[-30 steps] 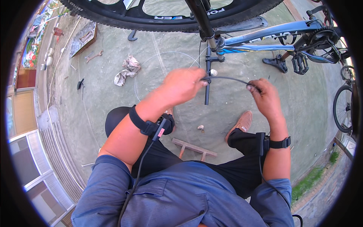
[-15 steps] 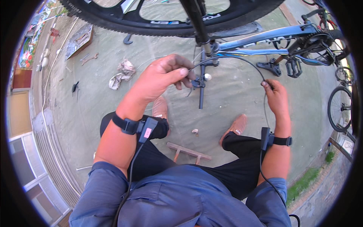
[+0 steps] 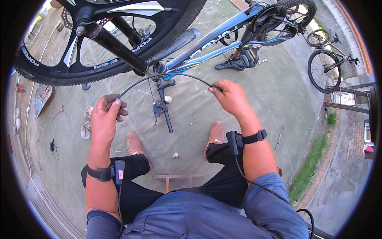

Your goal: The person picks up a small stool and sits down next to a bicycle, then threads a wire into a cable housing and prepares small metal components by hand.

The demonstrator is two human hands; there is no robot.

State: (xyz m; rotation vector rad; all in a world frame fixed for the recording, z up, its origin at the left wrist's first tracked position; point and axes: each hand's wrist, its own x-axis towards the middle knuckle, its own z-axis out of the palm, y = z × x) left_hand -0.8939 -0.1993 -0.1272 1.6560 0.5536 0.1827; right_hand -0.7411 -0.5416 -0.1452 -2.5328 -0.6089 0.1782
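A black cable housing (image 3: pixel 165 74) arches between my two hands in front of the bicycle's fork. Its left end is pinched between the thumb and fingers of my left hand (image 3: pixel 106 113), whose fingertips are darkened with grime. My right hand (image 3: pixel 229 95) grips the housing's other end between thumb and forefinger. Beyond the arch is the blue bicycle frame (image 3: pixel 215 38), with the handlebar (image 3: pixel 166 113) low near the ground and the black front wheel (image 3: pixel 99 69) raised toward me. A thin pale wire (image 3: pixel 137 91) curves beside the handlebar; where it ends is unclear.
An open-end wrench (image 3: pixel 57 112), a tray of tools (image 3: pixel 43 99) and a crumpled rag (image 3: pixel 86 129) lie on the left. A small wooden stool (image 3: pixel 179 176) is between my legs. Another bicycle (image 3: pixel 324 69) stands at the far right, near a grass strip (image 3: pixel 308 171).
The view has swung toward the right, so the bicycle appears shifted left. My hands are somewhat farther apart, the housing still held. The length that hung below my right hand no longer shows.
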